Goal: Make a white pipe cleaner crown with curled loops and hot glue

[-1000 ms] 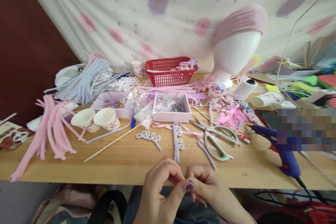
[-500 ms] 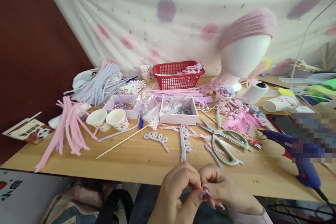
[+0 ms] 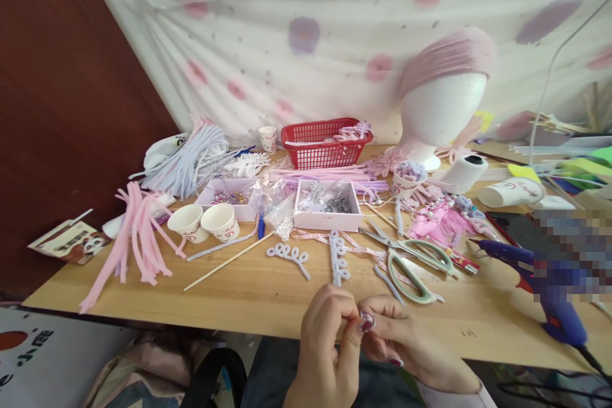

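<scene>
Closest in, the left hand (image 3: 329, 347) and right hand (image 3: 414, 338) meet over the front edge of the surface (image 3: 258, 299), fingertips pinched together — whether they grip anything cannot be told. This looks like fine fingertip work; the next move seems to call for a light, steady pinch. Just beyond lies the looped fuzzy strip (image 3: 333, 261), its near end meeting the left hand's outline. Bare wood opens leftward; the scissors (image 3: 393, 244) and glue gun (image 3: 554, 306) narrow the right. Farther back — the white box (image 3: 327, 222), then the red basket (image 3: 325, 157).
</scene>
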A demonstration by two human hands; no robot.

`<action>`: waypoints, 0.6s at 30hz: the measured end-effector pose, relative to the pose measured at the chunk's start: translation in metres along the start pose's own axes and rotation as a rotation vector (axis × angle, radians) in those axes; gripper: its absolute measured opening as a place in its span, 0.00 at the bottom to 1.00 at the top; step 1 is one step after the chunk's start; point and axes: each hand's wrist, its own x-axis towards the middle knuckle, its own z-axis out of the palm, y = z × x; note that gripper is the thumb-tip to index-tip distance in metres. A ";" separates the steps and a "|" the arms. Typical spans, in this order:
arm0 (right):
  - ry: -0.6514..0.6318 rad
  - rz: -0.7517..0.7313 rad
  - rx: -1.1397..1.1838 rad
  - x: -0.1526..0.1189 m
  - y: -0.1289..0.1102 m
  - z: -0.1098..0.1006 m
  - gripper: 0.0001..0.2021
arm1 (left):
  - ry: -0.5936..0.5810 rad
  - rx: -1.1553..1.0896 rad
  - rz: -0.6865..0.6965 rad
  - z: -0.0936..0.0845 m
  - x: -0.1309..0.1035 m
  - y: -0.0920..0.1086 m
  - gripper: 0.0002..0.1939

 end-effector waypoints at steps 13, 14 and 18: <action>0.067 -0.039 0.157 0.003 -0.001 0.000 0.11 | 0.379 -0.081 -0.318 -0.043 0.009 0.000 0.25; 0.081 -0.044 0.170 0.002 -0.001 0.000 0.11 | 0.450 -0.019 -0.308 -0.053 0.012 -0.003 0.25; 0.080 -0.089 0.251 -0.001 -0.003 0.004 0.16 | 0.618 0.367 -0.268 -0.081 0.021 -0.009 0.11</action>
